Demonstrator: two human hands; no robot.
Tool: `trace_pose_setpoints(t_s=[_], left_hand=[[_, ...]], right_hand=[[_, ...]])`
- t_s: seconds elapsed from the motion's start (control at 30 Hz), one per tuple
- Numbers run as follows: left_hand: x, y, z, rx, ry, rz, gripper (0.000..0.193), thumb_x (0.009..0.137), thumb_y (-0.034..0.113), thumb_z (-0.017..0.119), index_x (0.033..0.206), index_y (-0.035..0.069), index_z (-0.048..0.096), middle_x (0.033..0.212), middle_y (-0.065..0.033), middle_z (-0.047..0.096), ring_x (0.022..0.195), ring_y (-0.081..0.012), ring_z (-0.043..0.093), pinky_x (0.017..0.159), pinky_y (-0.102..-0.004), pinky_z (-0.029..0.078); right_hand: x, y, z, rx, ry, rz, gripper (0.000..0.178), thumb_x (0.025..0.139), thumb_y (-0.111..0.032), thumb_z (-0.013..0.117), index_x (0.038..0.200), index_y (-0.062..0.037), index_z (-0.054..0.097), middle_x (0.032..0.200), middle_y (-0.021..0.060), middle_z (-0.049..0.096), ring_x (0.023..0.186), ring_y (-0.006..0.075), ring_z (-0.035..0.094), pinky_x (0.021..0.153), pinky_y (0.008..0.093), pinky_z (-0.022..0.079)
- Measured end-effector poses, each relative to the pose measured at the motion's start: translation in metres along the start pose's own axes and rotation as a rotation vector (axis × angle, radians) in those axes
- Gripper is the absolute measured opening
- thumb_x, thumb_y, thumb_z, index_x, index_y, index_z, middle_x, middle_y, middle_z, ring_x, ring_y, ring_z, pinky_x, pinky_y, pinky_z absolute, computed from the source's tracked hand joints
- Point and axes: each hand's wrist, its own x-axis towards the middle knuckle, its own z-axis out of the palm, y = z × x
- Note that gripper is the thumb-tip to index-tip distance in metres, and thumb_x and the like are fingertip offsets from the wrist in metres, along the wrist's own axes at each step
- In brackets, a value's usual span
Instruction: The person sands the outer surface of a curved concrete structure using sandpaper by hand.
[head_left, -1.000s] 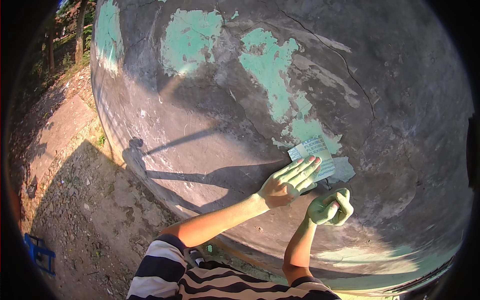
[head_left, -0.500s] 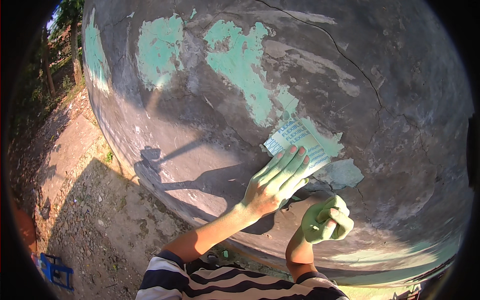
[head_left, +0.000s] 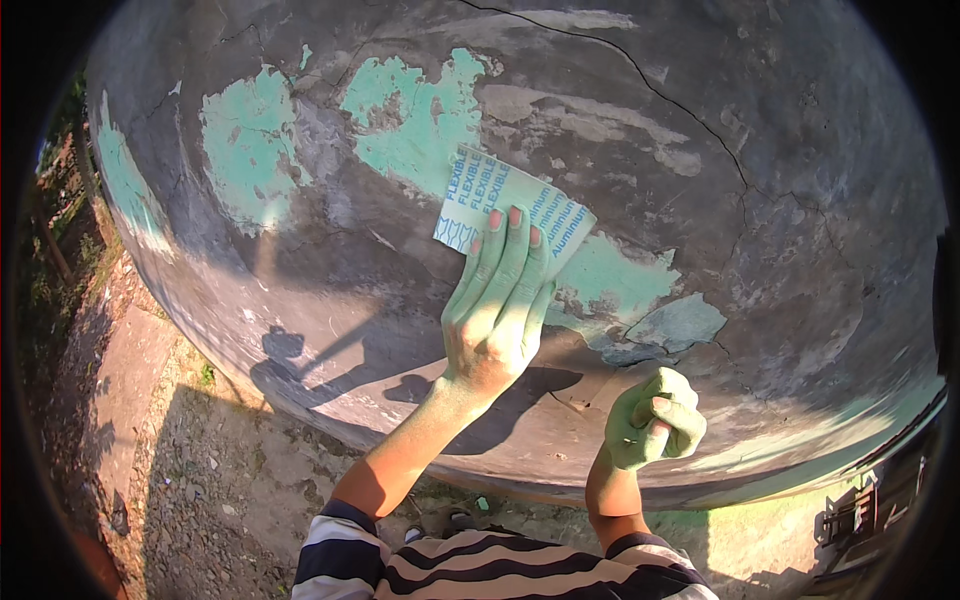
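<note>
My left hand (head_left: 495, 305) lies with fingers stretched over a folded sheet of sandpaper (head_left: 565, 200), its pale back with blue print facing me. The fingers keep the sheet against a curved grey wall (head_left: 640, 150); the thumb is mostly hidden. The sheet covers part of a flaking turquoise paint patch (head_left: 400, 120). To the right, my right hand (head_left: 655, 420) is closed in a fist near the lower wall, and nothing shows in it. Pale green dust coats both hands. Just above the fist sits a loose-edged paint flake (head_left: 678, 322).
More turquoise patches (head_left: 250, 145) mark the wall on the left. A long dark crack (head_left: 665, 80) runs down its upper right. Stony ground (head_left: 250, 470) lies below, partly in shadow. A dark slatted object (head_left: 850, 515) stands at the lower right.
My left hand has slid the sandpaper up and to the left across the wall. My right fist stays about where it was. The view has shifted somewhat to the right.
</note>
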Motion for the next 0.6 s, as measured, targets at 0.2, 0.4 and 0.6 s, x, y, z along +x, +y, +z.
trace_pose_setpoints(t_s=[0.2, 0.4, 0.6], left_hand=[[-0.041, 0.014, 0.001, -0.312, -0.32, 0.165, 0.046, 0.089, 0.018, 0.067, 0.131, 0.001, 0.063, 0.143, -0.0097, 0.057, 0.137, -0.0257, 0.05, 0.114, -0.0421, 0.04], [0.006, -0.004, -0.006, -0.071, -0.13, 0.221, 0.047, 0.087, 0.019, 0.071, 0.13, 0.003, 0.064, 0.143, -0.0109, 0.057, 0.137, -0.0254, 0.051, 0.115, -0.0416, 0.038], [-0.005, 0.005, -0.002, -0.198, -0.183, 0.322, 0.039, 0.082, 0.008, 0.066, 0.12, -0.001, 0.069, 0.136, -0.0143, 0.063, 0.129, -0.0293, 0.058, 0.106, -0.0408, 0.049]], right_hand=[[-0.008, 0.02, 0.027, -0.106, -0.039, 0.053, 0.019, 0.095, -0.014, 0.059, 0.093, 0.0047, 0.061, 0.054, 0.0, 0.044, 0.046, 0.0082, 0.038, 0.047, 0.0259, 0.029], [-0.018, 0.02, 0.02, -0.264, 0.062, -0.005, 0.023, 0.092, -0.014, 0.062, 0.092, 0.0093, 0.067, 0.09, 0.0178, 0.069, 0.077, 0.0205, 0.065, 0.072, 0.029, 0.051], [-0.005, 0.021, 0.032, -0.325, -0.004, -0.002, 0.02, 0.093, -0.01, 0.059, 0.096, 0.0088, 0.065, 0.069, 0.0088, 0.063, 0.05, 0.0068, 0.046, 0.051, 0.0224, 0.038]])
